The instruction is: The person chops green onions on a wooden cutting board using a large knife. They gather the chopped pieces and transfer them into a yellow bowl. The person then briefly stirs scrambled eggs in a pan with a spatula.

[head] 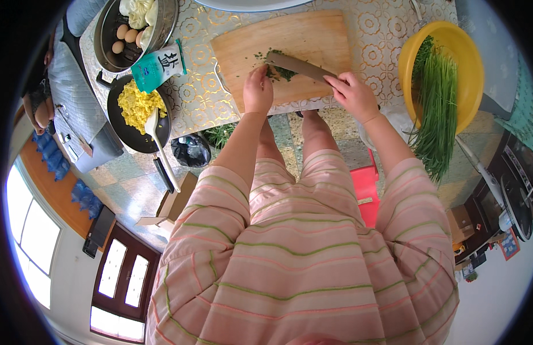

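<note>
My right hand (355,95) grips a broad kitchen knife (300,67) by its handle end. The blade lies slantwise over a small heap of chopped green leaves (286,74), which it partly hides. Beside the blade's tip and the greens is my left hand (258,89), fingers bent; whether they hold anything is hidden. Under all this lies a wooden cutting board (309,32), with a few green bits scattered on it.
On the right, a yellow basin (471,73) holds long green chives (441,90) that hang over its rim. At left are a frying pan (115,133) with scrambled egg (135,103), a white spatula (151,125), a salt packet (156,67) and a steamer pot (103,47). A red stool (365,181) stands below.
</note>
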`<state>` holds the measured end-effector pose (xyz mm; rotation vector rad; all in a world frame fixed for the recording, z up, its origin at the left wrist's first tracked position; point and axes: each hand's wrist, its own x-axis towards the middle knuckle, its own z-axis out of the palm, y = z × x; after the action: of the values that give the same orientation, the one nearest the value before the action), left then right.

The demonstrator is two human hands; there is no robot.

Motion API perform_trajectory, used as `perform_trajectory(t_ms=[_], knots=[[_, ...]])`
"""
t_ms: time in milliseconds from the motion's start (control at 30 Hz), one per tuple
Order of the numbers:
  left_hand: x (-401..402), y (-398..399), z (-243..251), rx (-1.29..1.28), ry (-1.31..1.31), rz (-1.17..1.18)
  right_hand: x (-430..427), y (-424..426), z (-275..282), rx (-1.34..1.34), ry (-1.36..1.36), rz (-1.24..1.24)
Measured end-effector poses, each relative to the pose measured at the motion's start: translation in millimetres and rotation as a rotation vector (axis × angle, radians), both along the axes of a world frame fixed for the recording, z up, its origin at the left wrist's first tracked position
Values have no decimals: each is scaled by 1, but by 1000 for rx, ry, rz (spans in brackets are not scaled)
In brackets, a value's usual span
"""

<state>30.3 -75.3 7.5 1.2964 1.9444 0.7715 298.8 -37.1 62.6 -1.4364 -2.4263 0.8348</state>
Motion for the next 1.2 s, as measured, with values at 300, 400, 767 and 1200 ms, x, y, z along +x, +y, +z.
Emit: perform_trajectory(t_ms=[300, 400, 767, 1200], knots=[[-51, 24, 10, 277, 310, -226, 16, -53, -23, -398, 458, -841], [-64, 36, -7, 302, 350, -388, 10, -70, -27, -586, 627, -1045], [-23, 60, -21, 395, 133, -742, -98, -109, -60, -705, 885, -1170], [-5, 57, -17, 390, 102, -669, -207, -108, -56, -692, 1006, -1333]])
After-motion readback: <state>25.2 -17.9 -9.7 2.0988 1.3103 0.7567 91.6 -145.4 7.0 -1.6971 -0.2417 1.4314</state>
